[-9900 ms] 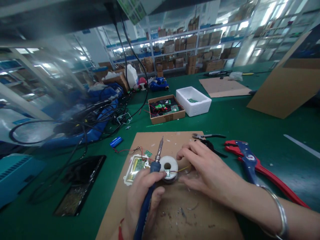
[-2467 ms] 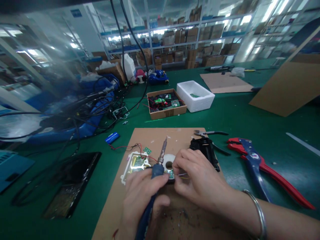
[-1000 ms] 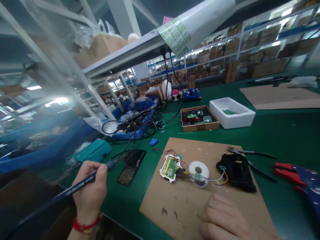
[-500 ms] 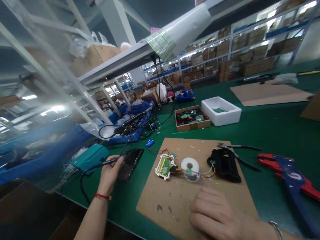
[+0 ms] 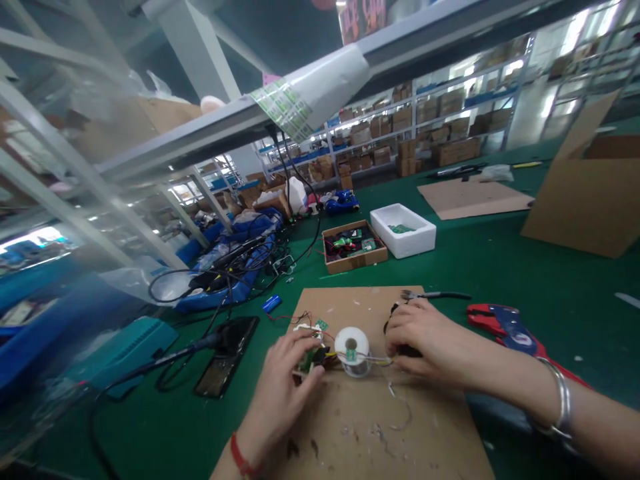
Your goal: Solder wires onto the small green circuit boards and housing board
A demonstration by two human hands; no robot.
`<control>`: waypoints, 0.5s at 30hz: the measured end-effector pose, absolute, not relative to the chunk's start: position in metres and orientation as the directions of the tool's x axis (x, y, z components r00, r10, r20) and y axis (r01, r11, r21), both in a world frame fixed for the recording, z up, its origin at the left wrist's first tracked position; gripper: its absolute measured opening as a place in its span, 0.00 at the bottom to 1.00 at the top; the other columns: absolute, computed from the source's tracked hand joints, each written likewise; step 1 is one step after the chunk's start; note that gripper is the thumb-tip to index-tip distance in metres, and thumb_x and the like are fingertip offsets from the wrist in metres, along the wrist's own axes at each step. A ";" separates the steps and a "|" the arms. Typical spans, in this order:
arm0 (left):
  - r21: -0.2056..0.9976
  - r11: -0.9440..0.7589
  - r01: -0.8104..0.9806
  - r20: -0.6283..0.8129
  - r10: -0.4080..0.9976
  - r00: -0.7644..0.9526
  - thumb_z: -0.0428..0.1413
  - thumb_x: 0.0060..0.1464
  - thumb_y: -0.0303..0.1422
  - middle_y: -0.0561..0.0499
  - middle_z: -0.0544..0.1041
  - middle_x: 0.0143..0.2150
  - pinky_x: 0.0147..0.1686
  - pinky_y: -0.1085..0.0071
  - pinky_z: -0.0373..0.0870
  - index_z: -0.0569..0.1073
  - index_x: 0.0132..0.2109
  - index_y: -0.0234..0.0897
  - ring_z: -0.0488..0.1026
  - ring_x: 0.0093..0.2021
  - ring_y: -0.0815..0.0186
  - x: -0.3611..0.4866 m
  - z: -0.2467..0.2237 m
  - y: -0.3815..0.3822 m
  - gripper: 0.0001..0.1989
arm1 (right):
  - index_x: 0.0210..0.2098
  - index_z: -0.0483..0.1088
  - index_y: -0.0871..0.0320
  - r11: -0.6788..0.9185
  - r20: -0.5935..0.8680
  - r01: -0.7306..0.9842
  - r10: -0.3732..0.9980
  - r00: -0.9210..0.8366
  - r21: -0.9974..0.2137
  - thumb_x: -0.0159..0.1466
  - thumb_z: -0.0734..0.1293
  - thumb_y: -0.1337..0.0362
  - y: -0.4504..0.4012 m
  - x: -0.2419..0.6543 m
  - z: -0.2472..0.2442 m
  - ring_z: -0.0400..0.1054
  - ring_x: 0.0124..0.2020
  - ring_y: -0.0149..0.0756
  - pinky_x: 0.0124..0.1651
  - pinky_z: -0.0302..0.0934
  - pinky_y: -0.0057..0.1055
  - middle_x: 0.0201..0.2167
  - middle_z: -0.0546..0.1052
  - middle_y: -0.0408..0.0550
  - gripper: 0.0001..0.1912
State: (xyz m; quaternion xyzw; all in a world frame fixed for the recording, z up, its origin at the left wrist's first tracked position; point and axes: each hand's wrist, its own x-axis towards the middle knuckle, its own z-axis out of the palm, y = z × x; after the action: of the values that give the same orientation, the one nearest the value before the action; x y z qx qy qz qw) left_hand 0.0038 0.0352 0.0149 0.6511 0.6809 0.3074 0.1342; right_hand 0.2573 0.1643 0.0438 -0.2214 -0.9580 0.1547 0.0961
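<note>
My left hand (image 5: 286, 375) is curled over a white-framed circuit board (image 5: 306, 360) on the cardboard sheet, hiding most of it. Around a black plastic housing (image 5: 411, 349), nearly all covered, the fingers of my right hand (image 5: 419, 337) are closed. Between the hands stands a spool of solder wire (image 5: 352, 341). A small green circuit board (image 5: 351, 355) rests against the spool, and thin coloured wires cross there towards both hands. Left of the cardboard, a soldering iron (image 5: 205, 341) lies with its tip end at a dark stand (image 5: 223, 363).
Cutting pliers (image 5: 435, 295) and a red-and-blue wire stripper (image 5: 510, 330) lie to the right. Behind the cardboard sheet (image 5: 350, 427) are a carton of parts (image 5: 357, 263) and a white foam box (image 5: 415, 241). A blue battery cell (image 5: 272, 305) and tangled cables (image 5: 235, 267) lie left.
My left hand has let go of the soldering iron, now at the stand, and moved right onto the circuit board. My right hand has moved up onto the black housing. The view has turned right.
</note>
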 end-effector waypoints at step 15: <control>0.536 -0.183 0.824 0.560 0.807 -0.185 0.48 0.60 0.42 0.56 0.75 0.28 0.27 0.76 0.68 0.70 0.38 0.42 0.73 0.27 0.68 0.014 0.095 0.074 0.10 | 0.33 0.67 0.57 0.551 0.344 0.149 0.687 -0.640 -0.821 0.67 0.59 0.63 0.151 0.249 0.086 0.64 0.30 0.30 0.33 0.56 0.28 0.29 0.72 0.42 0.08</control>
State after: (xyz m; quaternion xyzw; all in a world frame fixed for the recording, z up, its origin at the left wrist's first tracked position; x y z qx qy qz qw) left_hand 0.0144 0.0745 0.0950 0.6383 0.6390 0.4291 -0.0098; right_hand 0.2492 0.1512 0.0859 -0.2570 -0.8134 0.3983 0.3373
